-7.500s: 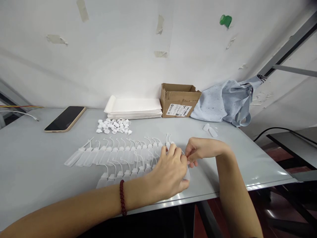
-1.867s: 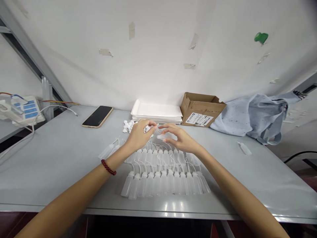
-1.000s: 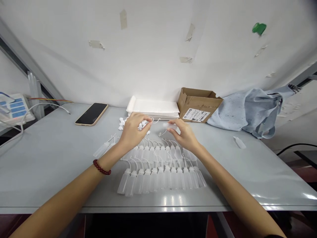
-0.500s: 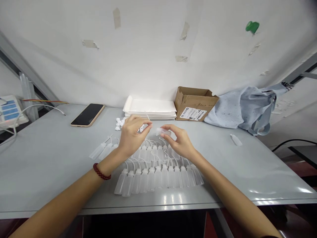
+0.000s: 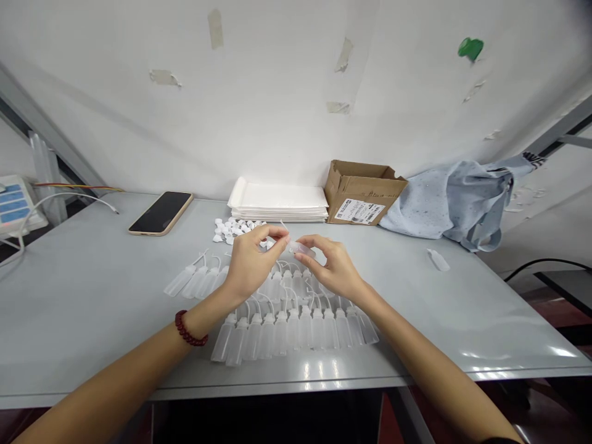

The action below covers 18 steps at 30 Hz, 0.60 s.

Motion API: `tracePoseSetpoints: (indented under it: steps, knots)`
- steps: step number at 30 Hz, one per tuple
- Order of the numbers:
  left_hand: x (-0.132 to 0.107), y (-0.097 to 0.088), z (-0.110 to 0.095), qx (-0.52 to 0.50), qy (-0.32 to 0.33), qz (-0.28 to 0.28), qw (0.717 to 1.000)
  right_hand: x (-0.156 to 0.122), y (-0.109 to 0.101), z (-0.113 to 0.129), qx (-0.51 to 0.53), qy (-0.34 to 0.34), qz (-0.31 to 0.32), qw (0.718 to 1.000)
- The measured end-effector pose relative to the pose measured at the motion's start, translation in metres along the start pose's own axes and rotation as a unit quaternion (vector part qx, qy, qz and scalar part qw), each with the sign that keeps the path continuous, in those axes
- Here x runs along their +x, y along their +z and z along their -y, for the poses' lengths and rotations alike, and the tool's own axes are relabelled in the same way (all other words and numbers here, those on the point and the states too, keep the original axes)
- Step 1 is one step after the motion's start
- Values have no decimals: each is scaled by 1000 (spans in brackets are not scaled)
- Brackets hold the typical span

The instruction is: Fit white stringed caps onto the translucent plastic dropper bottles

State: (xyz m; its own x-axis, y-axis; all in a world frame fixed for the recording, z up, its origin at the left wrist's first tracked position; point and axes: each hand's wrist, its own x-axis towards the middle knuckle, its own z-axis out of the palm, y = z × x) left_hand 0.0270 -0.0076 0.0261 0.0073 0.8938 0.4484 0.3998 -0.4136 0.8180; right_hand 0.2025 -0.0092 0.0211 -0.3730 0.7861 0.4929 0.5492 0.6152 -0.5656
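Two bare hands meet above the middle of a grey table (image 5: 481, 314), just beyond two rows of small translucent bottles. The left hand (image 5: 254, 262) pinches a thin white spout (image 5: 283, 227) between thumb and fingertips; its tip shows above the fingers, while the rest is hidden by them. The right hand (image 5: 335, 265) grasps a translucent bottle (image 5: 303, 249) between thumb and fingers, holding it tilted onto its side with its neck end pointing left, at the left fingertips. Whether spout and neck are joined cannot be told. A dark red beaded bracelet (image 5: 185, 331) circles the left wrist.

Below the hands, the near row of bottles (image 5: 293, 330) lies side by side toward the near edge, each with a thin curved spout pointing to the far side. The far row of bottles (image 5: 194, 282) reaches further left and is partly covered by both hands. Past the left hand is a heap of white caps (image 5: 231, 228), near a stack of white envelopes (image 5: 280, 200) along the wall. A phone (image 5: 161, 213) lies to the far left. Right of the envelopes stand a cardboard box (image 5: 365, 188) and a crumpled light blue cloth (image 5: 425, 200). One loose bottle (image 5: 438, 260) lies well apart on the right.
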Motion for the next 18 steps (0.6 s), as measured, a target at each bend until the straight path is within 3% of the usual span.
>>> tracePoseSetpoints:
  steps: [10,14,18]
  knots:
    - [-4,0,-4,-23,23,34,999,-2,0,1,-28,-13,-16,999]
    - [-8,4,-2,-17,78,44,996,-3,3,2,-25,3,-24,999]
    - [-12,8,-2,16,138,3,990,-4,5,2,-27,9,-54,998]
